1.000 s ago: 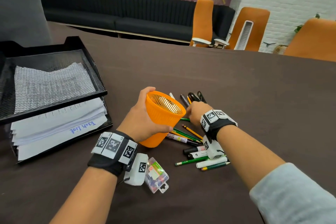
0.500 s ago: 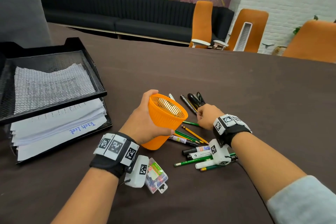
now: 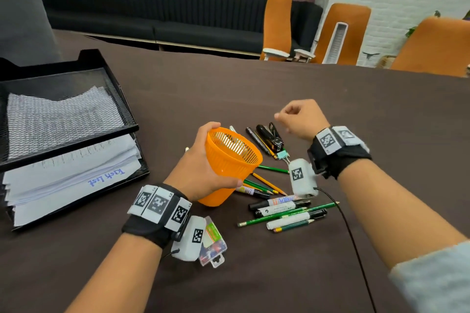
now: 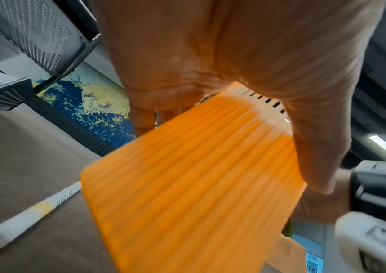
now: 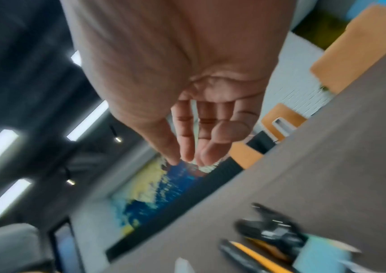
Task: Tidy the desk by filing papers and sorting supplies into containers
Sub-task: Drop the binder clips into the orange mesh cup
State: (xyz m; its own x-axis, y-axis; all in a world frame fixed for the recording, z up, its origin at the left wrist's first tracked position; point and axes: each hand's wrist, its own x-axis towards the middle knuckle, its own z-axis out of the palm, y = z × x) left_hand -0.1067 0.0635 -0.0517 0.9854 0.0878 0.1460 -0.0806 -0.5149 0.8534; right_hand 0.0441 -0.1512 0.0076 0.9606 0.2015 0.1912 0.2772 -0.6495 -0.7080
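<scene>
Orange cup (image 3: 230,170) tilted and gripped by left hand (image 3: 201,170), right hand (image 3: 301,119) raised, fingers loosely curled, nothing held, above pens (image 3: 282,211) on table (image 3: 330,99).

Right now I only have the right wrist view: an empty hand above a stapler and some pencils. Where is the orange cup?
Observer: The left hand grips the orange cup, tilted with its mouth toward the right hand.
Operator: Anything in it?
Observer: In the head view I see nothing inside.
Operator: Any pens that I'm missing?
Observer: A white marker lies on the table beside the cup, on the side of the black mesh tray.
</scene>
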